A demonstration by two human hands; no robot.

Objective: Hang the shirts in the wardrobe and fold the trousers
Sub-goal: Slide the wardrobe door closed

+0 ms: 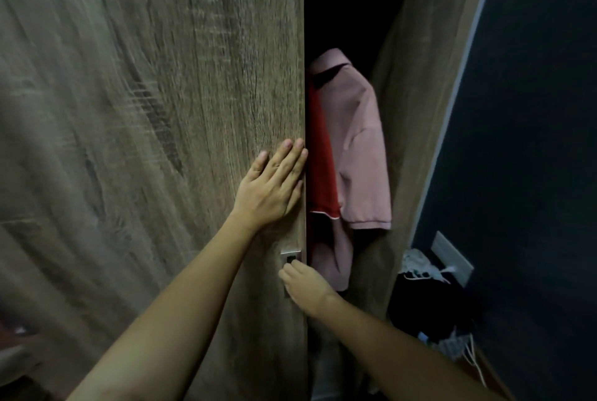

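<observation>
The wardrobe door (pixel 193 109) hides all but a strip of the red shirt (pixel 319 155), and its left half is blurred. Darkness hides whatever the pink shirt (pixel 358 148) hangs from. The right hand (pixel 305 284) covers its own fingertips at the handle (pixel 290 258), so its grip is unclear.

Left hand (pixel 269 189) is flat on the wood-grain wardrobe door (pixel 145 109), fingers straight, right at its free edge. Lower down, the right hand (pixel 305 284) curls its fingers on the metal handle (pixel 291 257). In the dark gap, a pink shirt (pixel 361 158) hangs touching a red shirt (pixel 319 158).
</observation>
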